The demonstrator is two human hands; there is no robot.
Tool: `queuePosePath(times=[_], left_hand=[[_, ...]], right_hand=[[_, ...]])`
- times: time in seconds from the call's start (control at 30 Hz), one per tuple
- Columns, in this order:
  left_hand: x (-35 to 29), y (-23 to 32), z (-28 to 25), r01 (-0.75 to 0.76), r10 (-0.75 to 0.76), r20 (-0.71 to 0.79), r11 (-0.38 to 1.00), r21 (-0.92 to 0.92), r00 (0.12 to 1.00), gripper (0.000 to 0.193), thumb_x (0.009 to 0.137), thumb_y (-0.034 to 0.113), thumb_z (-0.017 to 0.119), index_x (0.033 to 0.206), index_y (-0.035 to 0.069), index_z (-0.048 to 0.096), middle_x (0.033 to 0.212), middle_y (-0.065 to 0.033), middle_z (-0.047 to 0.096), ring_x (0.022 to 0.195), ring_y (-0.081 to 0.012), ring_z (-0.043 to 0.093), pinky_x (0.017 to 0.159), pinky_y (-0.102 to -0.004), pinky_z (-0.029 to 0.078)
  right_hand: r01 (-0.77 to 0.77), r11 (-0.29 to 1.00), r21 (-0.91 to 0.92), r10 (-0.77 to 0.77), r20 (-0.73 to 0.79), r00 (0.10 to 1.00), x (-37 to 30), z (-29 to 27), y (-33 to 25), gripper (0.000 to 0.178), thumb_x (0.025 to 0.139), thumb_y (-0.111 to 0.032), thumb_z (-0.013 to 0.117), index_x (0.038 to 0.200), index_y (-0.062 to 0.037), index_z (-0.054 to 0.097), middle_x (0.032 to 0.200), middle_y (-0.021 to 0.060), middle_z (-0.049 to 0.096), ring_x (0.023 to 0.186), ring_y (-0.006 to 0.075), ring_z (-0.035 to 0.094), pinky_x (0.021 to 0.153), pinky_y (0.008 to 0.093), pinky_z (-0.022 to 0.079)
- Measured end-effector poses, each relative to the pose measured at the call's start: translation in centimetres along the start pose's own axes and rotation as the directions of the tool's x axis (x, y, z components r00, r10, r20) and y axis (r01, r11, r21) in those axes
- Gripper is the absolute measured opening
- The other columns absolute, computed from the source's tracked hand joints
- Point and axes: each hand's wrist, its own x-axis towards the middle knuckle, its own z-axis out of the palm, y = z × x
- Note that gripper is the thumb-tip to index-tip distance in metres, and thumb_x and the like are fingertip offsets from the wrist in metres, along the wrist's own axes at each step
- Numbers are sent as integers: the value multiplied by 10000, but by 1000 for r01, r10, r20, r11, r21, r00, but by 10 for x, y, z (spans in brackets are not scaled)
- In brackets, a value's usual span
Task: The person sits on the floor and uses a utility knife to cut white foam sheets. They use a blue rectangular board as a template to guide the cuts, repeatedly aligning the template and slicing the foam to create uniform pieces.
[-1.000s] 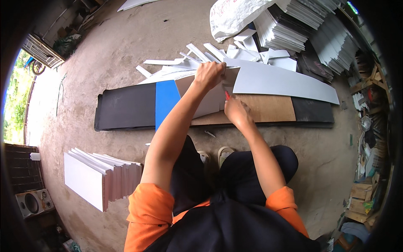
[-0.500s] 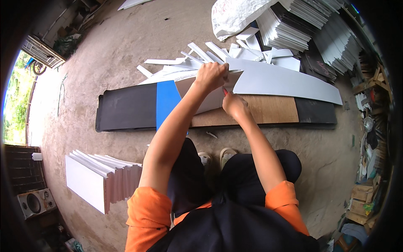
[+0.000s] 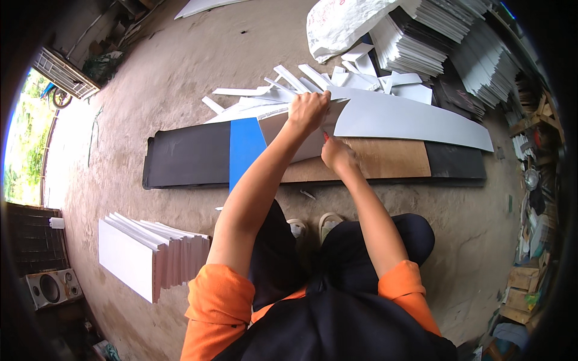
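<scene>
The left hand (image 3: 308, 111) pins the pale grey sheet (image 3: 307, 135) flat, its grip closed on the edge, steadying it for the right hand (image 3: 336, 153), fisted round a red-handled cutter (image 3: 326, 137).

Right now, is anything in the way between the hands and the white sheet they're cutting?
Nothing visible is. The left hand already presses on the white sheet, and the right hand rests at its edge, gripping a small red tool.

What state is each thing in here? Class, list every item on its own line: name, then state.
Left hand: gripping the white sheet's edge.
Right hand: closed on a red-handled tool, blade hidden.
White sheet: flat, partly lifted at the left hand.
Cutting mat: lying flat on the floor.
White offcut strips: scattered loose.
Stack of white panels: standing on edge, leaning.
</scene>
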Motion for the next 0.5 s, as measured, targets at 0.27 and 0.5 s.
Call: queuePosePath(times=[0.27,0.5], left_hand=[[-6,-2,7,-9,12,-58,999,52,998,273,755,281,613,845,60,480,624,-100,589,587,-256,611,493,-367,465],[-9,3,2,-32,38,-117,998,54,992,157,766,194,550,822,66,478,646,-98,607,601,-263,620,503,-369,475]], right_hand=[[38,999,33,-36,-73,997,11,21,-3,251,801,-150,435,908,8,599,962,211,600,916,350,584,754,427,481],[33,995,-92,-45,-131,990,9,54,13,214,806,-166,454,912,-22,571,842,171,622,777,317,629,604,434,512]])
